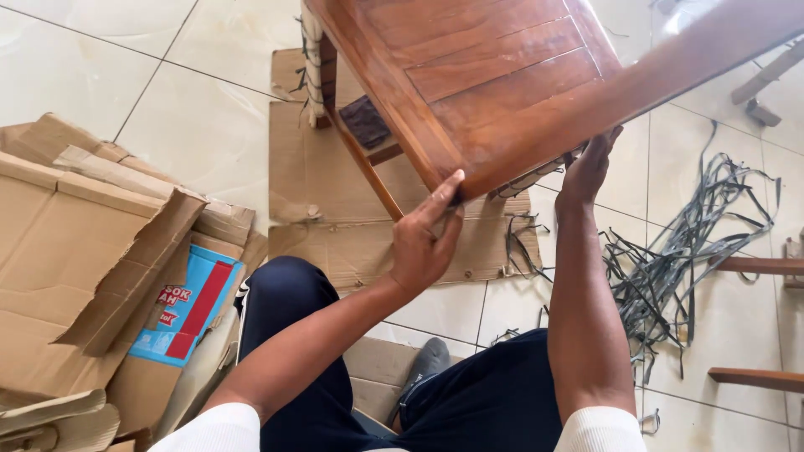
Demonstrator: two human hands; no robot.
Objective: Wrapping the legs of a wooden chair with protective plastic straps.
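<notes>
Hands first: the left hand presses flat against the near corner of the wooden chair, fingers stretched along its edge and thumb tucked under, so its grip is a light pinch on the frame rather than a closed fist. The right hand reaches up under the same near edge, to the right of that corner; its fingers curl around the rail, grasping the chair from below.

The chair is tipped and held off the floor, above the flat sheet of cardboard that lies under it on the tiles. Its slatted wooden panel faces up toward the camera, bare of webbing, while frayed remnants of strapping hang at its far left leg and along its near underside. Judging by that, the stripping looks largely done, with a few strands left to pull away.

Counted: one chair, two hands on it, one flat cardboard sheet beneath it. Left of the chair sits one heap of torn cardboard boxes, with one blue and red printed packet tucked against it. Right of the chair lies one tangled pile of grey straps. Beyond that pile, two loose wooden rails rest on the floor.
</notes>
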